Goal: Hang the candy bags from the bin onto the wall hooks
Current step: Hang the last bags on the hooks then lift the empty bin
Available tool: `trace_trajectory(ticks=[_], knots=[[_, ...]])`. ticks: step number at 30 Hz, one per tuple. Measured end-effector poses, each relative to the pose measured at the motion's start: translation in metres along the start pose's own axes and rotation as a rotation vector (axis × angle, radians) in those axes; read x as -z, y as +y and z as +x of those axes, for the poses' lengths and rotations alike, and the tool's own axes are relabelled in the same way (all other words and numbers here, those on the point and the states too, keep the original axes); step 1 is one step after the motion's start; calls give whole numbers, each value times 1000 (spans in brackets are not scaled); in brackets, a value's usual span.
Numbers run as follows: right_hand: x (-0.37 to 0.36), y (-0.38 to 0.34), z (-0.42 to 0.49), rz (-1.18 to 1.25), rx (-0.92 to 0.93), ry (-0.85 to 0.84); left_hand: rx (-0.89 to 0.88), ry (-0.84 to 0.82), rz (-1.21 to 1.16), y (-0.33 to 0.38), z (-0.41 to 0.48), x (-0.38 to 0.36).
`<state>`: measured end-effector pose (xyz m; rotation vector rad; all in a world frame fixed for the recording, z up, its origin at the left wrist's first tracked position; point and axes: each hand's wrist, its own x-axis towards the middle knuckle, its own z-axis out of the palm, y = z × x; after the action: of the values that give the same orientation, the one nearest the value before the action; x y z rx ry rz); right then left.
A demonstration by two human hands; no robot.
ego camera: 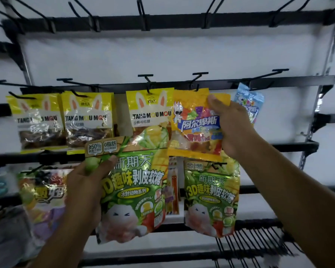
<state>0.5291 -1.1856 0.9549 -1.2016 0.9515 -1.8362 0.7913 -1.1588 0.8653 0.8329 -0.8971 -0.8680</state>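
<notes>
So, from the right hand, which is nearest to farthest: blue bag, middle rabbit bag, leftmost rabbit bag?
1. Blue bag, just right of the right hand.
2. Middle rabbit bag, to its left.
3. Leftmost rabbit bag, far left.

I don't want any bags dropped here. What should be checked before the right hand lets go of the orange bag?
1. Right hand grips the orange bag at its upper corner: ok.
2. Orange bag's hole is threaded on its hook: cannot tell, the bag top hides it.
3. Left hand has the green bag secure: ok, thumb pinches its top.
4. Bare hooks remain for the green bag: ok, the top row hooks carry nothing.
</notes>
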Motion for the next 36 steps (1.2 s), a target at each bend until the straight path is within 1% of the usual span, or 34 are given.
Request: trace_trajectory(ticks=[4, 8, 11, 16, 21, 26, 30, 36], knots=[[-4, -5, 38, -73, -5, 20, 17, 6, -13, -4, 4, 1], [-11, -9, 55, -102, 45, 8, 18, -4, -12, -6, 6, -1], [-14, -9, 58, -100, 52, 44, 9, -35, -19, -5, 8, -4], [-15, -11, 61, -126, 66, 46, 9, -44, -29, -1, 12, -14], [-17, -12, 62, -164, 92, 7, -18, -71, -62, 4, 13, -23], [-16, -12, 58, -146, 69, -5, -43, -67, -75, 9, 14, -29], [-17, -9, 54, -115, 112, 5, -21, -51, -81, 12, 14, -33], [-15, 0, 58, -210, 157, 35, 11, -51, -94, 16, 15, -36]])
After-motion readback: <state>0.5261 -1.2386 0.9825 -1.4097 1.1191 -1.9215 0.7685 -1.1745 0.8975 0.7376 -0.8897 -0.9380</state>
